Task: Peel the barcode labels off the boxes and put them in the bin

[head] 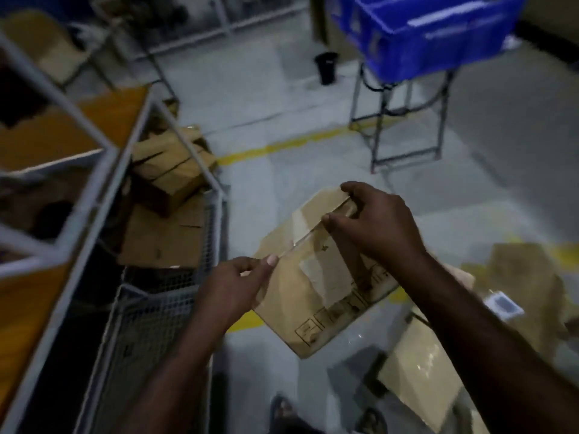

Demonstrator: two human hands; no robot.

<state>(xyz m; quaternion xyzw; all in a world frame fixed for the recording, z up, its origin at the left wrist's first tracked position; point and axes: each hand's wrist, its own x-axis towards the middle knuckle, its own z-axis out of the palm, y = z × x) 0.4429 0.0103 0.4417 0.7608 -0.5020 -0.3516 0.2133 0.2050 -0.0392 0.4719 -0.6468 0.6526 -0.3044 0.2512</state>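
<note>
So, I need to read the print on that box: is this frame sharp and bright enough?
Head view: dim throughout; motion blur smears the blue crate and the rack; the box gripped by the left hand and the right hand is sharpest, yet its printed symbols are soft, unreadable; glare glints off the floor carton.

Single wide-angle camera worn on the person's head looks forward and steeply down at close range. The left hand (232, 286) and right hand (376, 223) meet on a cardboard box (313, 296) just below frame centre, nearest the lens. A wire-mesh cage (147, 324) runs down the left edge; a blue crate (438, 36) on its stand (406, 158) sits farther off, top right, above grey floor (282, 98).
</note>
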